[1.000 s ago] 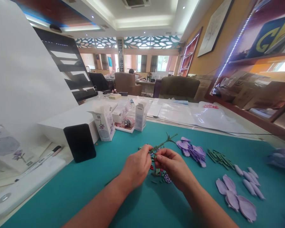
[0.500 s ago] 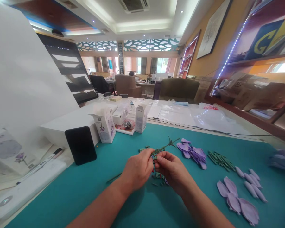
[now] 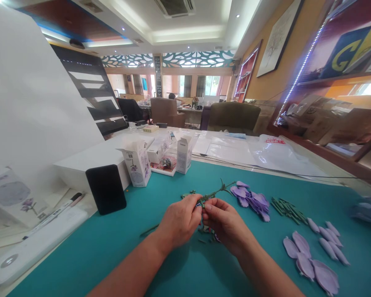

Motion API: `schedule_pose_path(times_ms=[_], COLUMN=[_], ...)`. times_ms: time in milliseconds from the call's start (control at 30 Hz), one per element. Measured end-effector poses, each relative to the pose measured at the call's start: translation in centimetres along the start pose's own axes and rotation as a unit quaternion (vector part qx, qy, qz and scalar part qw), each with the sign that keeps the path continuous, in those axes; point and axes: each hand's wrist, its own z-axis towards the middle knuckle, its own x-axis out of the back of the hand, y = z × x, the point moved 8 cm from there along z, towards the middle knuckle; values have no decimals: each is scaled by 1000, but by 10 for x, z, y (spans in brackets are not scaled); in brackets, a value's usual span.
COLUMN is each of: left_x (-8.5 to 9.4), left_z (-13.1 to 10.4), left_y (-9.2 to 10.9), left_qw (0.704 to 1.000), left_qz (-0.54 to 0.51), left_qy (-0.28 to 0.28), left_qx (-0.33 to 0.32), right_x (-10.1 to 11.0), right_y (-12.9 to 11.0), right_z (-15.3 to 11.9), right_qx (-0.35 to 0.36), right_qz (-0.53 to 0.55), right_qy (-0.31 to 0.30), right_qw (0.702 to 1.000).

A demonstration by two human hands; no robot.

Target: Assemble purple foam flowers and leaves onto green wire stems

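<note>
My left hand (image 3: 179,216) is closed around a green artificial flower stem (image 3: 217,192), whose thin leafy tip points up and to the right. Close beside it, the thumb and fingers of my right hand (image 3: 225,218) pinch a small green piece (image 3: 203,205) against the stem; its exact shape is partly hidden by the fingers. Small loose green bits (image 3: 202,241) lie on the mat under my hands. Right of the stem is a pile of purple petals (image 3: 255,202). Another green rod (image 3: 149,230) shows behind my left forearm.
On the teal mat (image 3: 111,251), green tubes (image 3: 289,210), pale lilac pods (image 3: 329,243) and cupped petals (image 3: 324,275) lie to the right. A black tablet-like panel (image 3: 106,189), an opened printed box (image 3: 136,165) and a smaller box (image 3: 183,154) stand at the left and back.
Both hands stay at the stem in nearly the same pose. The whole view has shifted very slightly.
</note>
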Motion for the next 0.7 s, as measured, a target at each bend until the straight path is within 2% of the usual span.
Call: schedule_pose_path(times_ms=[700], left_x=[-3], left_z=[0], left_y=[1], left_qw=[999], left_qz=[29], left_qy=[-13], left_qx=[-9], right_x=[-2], right_y=[5], right_z=[1], right_qx=[2], right_qz=[32], right_qy=[-10], right_qw=[999])
